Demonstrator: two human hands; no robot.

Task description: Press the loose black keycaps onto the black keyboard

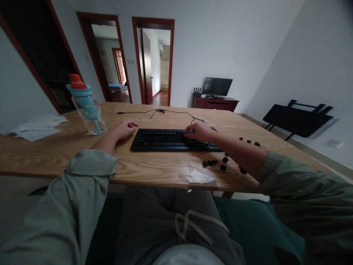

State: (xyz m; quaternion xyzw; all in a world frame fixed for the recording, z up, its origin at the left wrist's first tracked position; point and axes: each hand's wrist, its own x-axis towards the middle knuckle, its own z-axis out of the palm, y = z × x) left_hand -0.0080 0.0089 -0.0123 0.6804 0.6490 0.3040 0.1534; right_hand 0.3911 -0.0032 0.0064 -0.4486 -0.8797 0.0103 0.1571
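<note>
A black keyboard [160,140] lies flat on the wooden table in front of me. My right hand [199,131] is over its right half, with thumb and fingers drawn together in a pinch at the keys. Whatever is between those fingertips is too small or hidden to make out. Beside the keyboard's left end, my left hand [125,130] rests on the table, fingers loosely bent and apart, holding nothing. Several loose black keycaps [225,159] are scattered below and around my right forearm, which hides part of the keyboard's right end.
A clear water bottle [87,110] with a blue and red lid stands at the left, near white paper sheets [37,126]. A thin black cable [160,110] runs across the far side of the table [154,165]. Torn film [204,180] marks the front edge.
</note>
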